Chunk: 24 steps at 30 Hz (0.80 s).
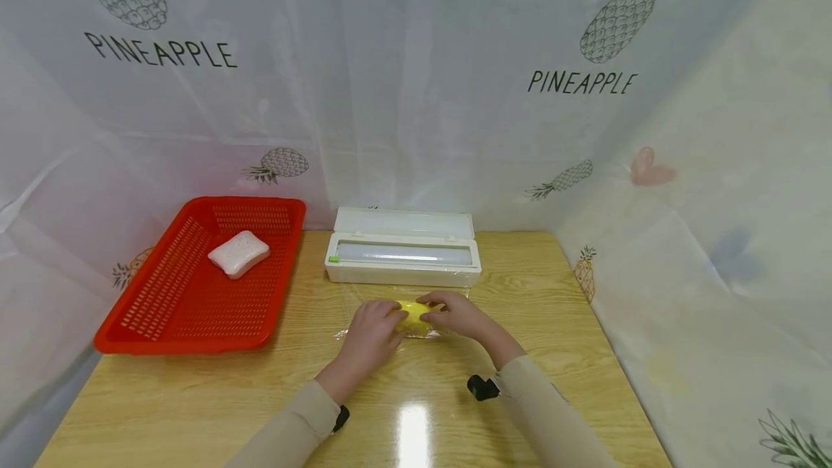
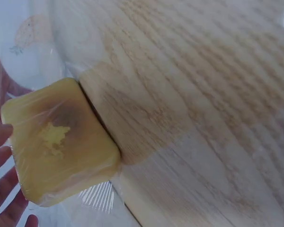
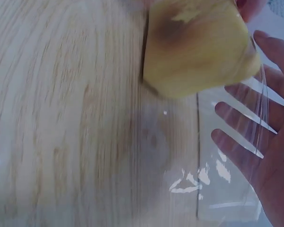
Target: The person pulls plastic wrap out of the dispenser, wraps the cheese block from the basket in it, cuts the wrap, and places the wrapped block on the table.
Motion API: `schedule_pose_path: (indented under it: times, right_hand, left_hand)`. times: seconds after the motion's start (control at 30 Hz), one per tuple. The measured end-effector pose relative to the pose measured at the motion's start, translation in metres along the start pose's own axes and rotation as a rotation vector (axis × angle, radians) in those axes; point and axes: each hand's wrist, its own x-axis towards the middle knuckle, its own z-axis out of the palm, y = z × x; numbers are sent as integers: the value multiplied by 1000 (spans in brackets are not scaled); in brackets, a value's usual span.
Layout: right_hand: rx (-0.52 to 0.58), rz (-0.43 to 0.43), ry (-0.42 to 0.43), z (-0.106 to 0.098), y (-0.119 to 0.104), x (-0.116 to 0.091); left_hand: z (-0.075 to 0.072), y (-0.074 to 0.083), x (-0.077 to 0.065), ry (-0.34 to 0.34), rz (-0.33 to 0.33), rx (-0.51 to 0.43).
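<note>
Both hands meet at a yellow sponge with clear plastic film over it, near the middle of the wooden table. My left hand grips its left end; in the left wrist view a fingertip touches the edge of the sponge. At the right end, my right hand holds it between thumb and finger. Its other fingers are spread behind loose film in the right wrist view. Just beyond the hands stands a white film dispenser, its lid raised and a roll inside.
A red plastic basket stands at the left, with a white sponge in it. The wooden table runs back to a curtain printed with pineapples, which also hangs along both sides.
</note>
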Motion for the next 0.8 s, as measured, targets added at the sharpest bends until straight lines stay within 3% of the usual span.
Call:
schedule_pose_path:
  times: [0.43,0.67,0.8]
  right_hand:
    - [70,38,96,-9,31,-26]
    - [300,119,205,0,52,-39]
    - [426,138,280,5,58,-42]
  left_hand:
    - [2,-8,15,-54,-60,-16]
    - [3,-17,22,-87,-63,-32]
    - [1,-22,25,-108,-74,-86]
